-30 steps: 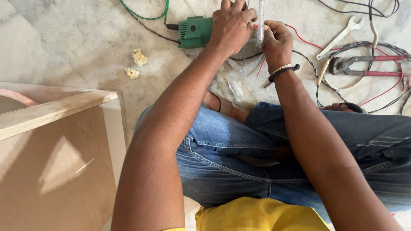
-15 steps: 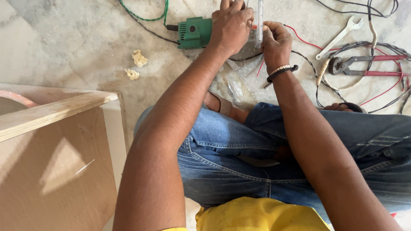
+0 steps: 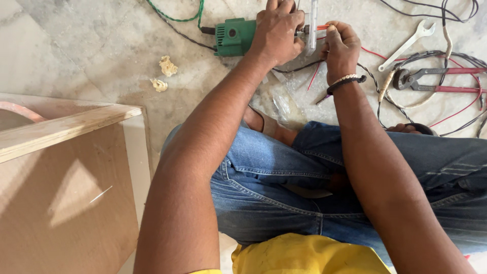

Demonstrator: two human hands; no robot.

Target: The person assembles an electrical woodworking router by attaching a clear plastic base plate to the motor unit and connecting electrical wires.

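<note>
Both hands busy: left hand [image 3: 278, 31] grips green drill [image 3: 233, 36], right hand [image 3: 341, 46] pinches red wire [image 3: 323, 27]

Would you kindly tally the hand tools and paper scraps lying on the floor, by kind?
Green drill: 1
Spanner: 1
Red-handled pliers: 1
Crumpled scraps: 2
Total: 5
The left hand grips the drill.

The power drill [image 3: 234, 36] lies on the floor [image 3: 91, 45]. Left of the drill lie two paper scraps [image 3: 163, 74], with a wooden board [image 3: 66, 127] nearer the person. Right of the drill lie a spanner [image 3: 407, 45] and pliers [image 3: 436, 80] among wires [image 3: 456, 114].
</note>
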